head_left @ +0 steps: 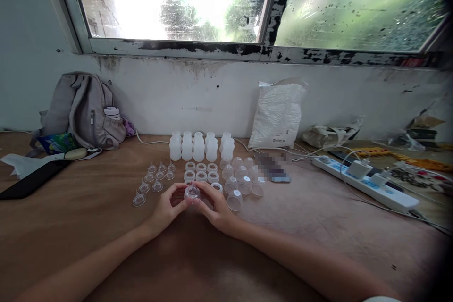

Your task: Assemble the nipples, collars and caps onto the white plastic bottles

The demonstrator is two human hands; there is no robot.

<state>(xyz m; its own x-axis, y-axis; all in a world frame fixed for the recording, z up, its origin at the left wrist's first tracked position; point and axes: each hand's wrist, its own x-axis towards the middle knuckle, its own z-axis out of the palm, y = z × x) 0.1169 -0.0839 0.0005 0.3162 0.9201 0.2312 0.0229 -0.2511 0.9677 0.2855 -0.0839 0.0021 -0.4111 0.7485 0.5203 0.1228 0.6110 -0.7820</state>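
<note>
Fingers of the left hand (170,205) and right hand (218,207) close around a small, clear, round plastic piece (192,193) over the middle of the brown bench (88,198). White plastic bottles (198,151) line the back edge, white rings (213,180) before them. Clear domed caps (244,185) crowd the right hand; brown surface stretches between clear, pointed nipples (144,188) and a flat black object (33,179) farther left.

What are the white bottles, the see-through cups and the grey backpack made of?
White bottles: probably smooth, matte plastic; they look milky and evenly moulded. See-through cups: likely thin, shiny plastic; the table shows through and light glints. Backpack: seems dull cloth, because it creases and sags.
</note>
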